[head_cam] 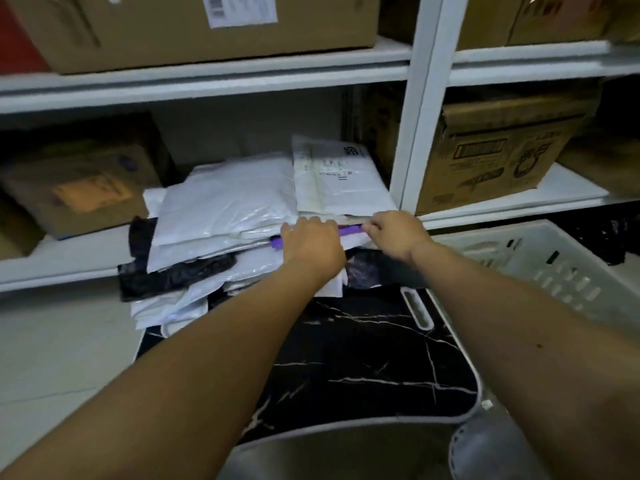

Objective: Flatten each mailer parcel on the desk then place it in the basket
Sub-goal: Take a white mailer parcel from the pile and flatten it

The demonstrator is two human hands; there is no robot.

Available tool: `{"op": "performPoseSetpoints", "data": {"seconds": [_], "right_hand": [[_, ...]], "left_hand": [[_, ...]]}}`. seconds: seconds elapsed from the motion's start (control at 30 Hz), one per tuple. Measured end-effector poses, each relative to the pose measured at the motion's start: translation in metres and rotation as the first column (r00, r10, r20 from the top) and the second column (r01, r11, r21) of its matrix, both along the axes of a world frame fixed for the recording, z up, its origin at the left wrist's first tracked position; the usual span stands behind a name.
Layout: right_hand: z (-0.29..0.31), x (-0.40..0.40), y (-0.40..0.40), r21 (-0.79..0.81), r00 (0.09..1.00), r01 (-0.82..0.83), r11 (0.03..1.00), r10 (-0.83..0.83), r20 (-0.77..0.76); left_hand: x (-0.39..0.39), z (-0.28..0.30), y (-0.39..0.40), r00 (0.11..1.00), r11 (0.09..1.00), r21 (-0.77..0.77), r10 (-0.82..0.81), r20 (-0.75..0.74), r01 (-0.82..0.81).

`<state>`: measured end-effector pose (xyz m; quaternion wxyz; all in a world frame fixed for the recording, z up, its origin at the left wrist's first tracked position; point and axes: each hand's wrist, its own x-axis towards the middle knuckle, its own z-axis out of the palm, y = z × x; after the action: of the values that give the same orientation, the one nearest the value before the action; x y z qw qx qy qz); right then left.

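Here, white shelving (420, 109) carries cardboard boxes (498, 150) along the wall. Below it sits the black marble-patterned desk (363, 358), with a pale slotted basket (554, 268) just beside its right edge. A stack of white and black mailer parcels (225, 216) lies heaped at the desk's far side, against the shelf. Both arms reach into the stack. The left hand (311, 247) and the right hand (394, 233) each have fingers curled onto a purple mailer (349, 232) wedged between white parcels near the top.
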<state>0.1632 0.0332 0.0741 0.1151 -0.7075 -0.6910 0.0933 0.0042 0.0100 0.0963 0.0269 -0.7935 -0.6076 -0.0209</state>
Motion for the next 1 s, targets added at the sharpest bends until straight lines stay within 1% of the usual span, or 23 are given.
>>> {"op": "performPoseSetpoints", "data": {"seconds": [0.1,0.17,0.23,0.3,0.37,0.47,0.57,0.63,0.7,0.73,0.83,0.9,0.97,1.0], "right_hand": [[0.007,-0.063,0.013,0.161,0.998,-0.066,0.985,0.066,0.002],[0.010,-0.094,0.020,0.212,0.991,-0.135,0.968,0.131,0.032],[0.012,-0.113,0.025,0.244,0.980,-0.184,0.952,0.160,0.115],[0.010,-0.139,0.038,0.246,0.950,-0.231,0.941,0.163,0.266],[0.005,-0.156,0.050,0.191,0.909,-0.232,0.954,0.143,0.391],[0.001,-0.171,0.059,0.109,0.875,-0.183,0.977,0.111,0.472],[0.000,-0.174,0.061,0.145,0.822,-0.209,0.967,0.094,0.562],[0.000,-0.174,0.059,0.187,0.798,-0.248,0.951,0.092,0.595],[0.003,-0.174,0.059,0.258,0.813,-0.283,0.924,0.089,0.575],[0.006,-0.175,0.058,0.322,0.836,-0.291,0.901,0.076,0.543],[0.019,-0.183,0.051,0.507,0.894,-0.279,0.815,0.029,0.447],[0.029,-0.186,0.039,0.598,0.933,-0.247,0.762,0.020,0.360],[0.035,-0.182,0.020,0.623,0.963,-0.205,0.755,0.042,0.267],[0.035,-0.177,0.009,0.610,0.971,-0.185,0.771,0.050,0.232]], "left_hand": [[-0.059,-0.004,0.012,0.988,0.988,0.029,0.148,0.045,-0.150],[-0.091,-0.007,0.018,0.968,0.970,0.035,0.239,0.074,-0.242],[-0.111,-0.011,0.022,0.951,0.956,0.023,0.290,0.107,-0.294],[-0.134,-0.018,0.026,0.928,0.940,-0.009,0.339,0.152,-0.341],[-0.145,-0.026,0.029,0.919,0.935,-0.032,0.353,0.179,-0.353],[-0.152,-0.037,0.030,0.923,0.945,-0.044,0.325,0.205,-0.323],[-0.153,-0.043,0.030,0.914,0.952,-0.046,0.302,0.269,-0.301],[-0.154,-0.046,0.029,0.907,0.955,-0.037,0.290,0.304,-0.293],[-0.156,-0.048,0.026,0.895,0.954,-0.053,0.294,0.336,-0.294],[-0.157,-0.048,0.025,0.879,0.949,-0.076,0.312,0.360,-0.306],[-0.162,-0.044,0.019,0.800,0.913,-0.177,0.408,0.440,-0.368],[-0.166,-0.041,0.011,0.735,0.882,-0.233,0.470,0.488,-0.409],[-0.174,-0.042,0.001,0.663,0.847,-0.293,0.530,0.528,-0.444],[-0.180,-0.047,-0.004,0.569,0.813,-0.359,0.579,0.584,-0.459]]}}
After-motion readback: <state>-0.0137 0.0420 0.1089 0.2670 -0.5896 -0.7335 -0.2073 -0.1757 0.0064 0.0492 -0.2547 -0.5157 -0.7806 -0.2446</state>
